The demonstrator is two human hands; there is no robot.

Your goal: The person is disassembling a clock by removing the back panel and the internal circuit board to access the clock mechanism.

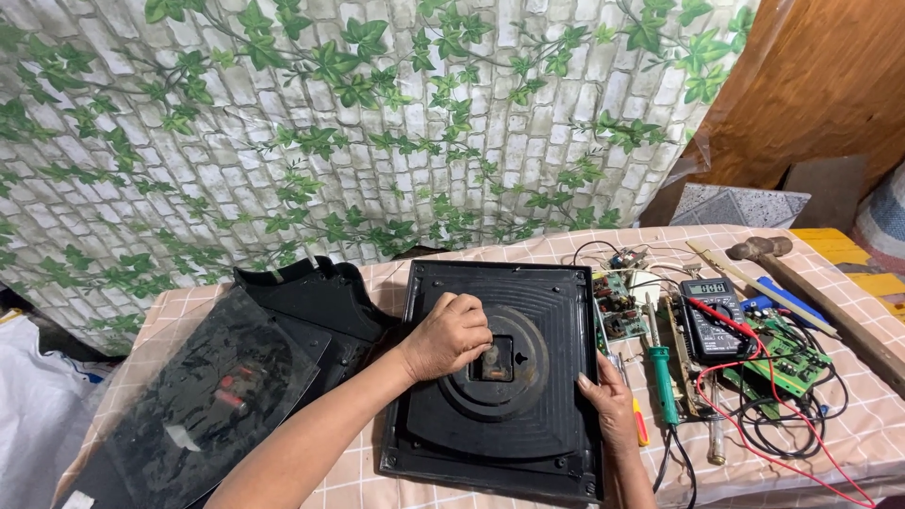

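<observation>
A black square plastic housing [528, 311] lies flat on the checked tablecloth, with a round raised centre and a small square opening [494, 361]. My left hand [451, 335] rests on that centre with its fingers curled over something small at the opening; what it grips is hidden. My right hand [608, 405] presses against the housing's right edge, fingers flat along the rim, holding it steady.
A dark glass panel [212, 396] and a black plastic cover [311, 297] lie to the left. On the right are a soldering iron with green handle [663, 370], a multimeter [709, 316] with red and black leads, green circuit boards [782, 358], a hammer [764, 250] and a wooden strip.
</observation>
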